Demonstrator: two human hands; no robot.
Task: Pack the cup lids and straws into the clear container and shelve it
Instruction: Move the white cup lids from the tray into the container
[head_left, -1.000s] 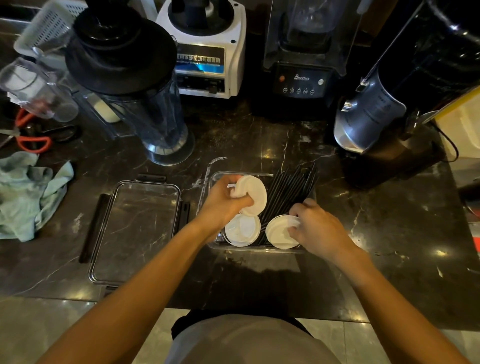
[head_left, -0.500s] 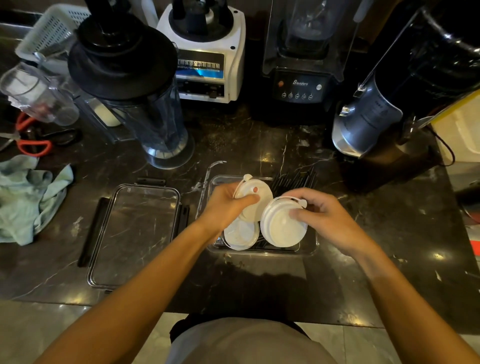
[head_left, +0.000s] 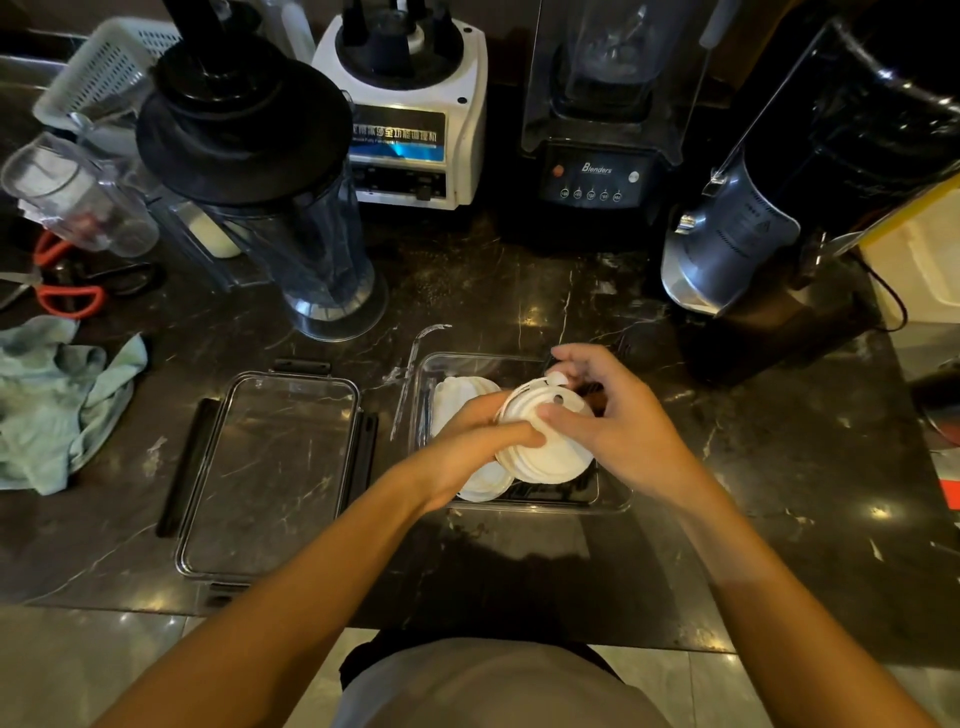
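The clear container (head_left: 615, 499) stands on the dark marble counter in front of me. Over it, my left hand (head_left: 467, 447) and my right hand (head_left: 618, 415) both hold a small stack of white cup lids (head_left: 545, 447), tilted above the container. One white lid (head_left: 457, 397) lies at the container's back left and another (head_left: 485, 483) shows below my left hand. Black straws (head_left: 587, 486) lie along the container's right side, mostly hidden by my hands. The container's clear lid with black clips (head_left: 270, 467) lies flat to the left.
Blenders line the back: an upturned jug (head_left: 291, 208), a white base (head_left: 415, 119), a black one (head_left: 597, 135) and a silver machine (head_left: 727, 244). A green cloth (head_left: 57, 400) and orange-handled scissors (head_left: 62, 299) lie at far left. The counter edge runs below my arms.
The lid held in my left hand and the one in my right have come together into one stack over the container's middle. A lid now lies at the back left.
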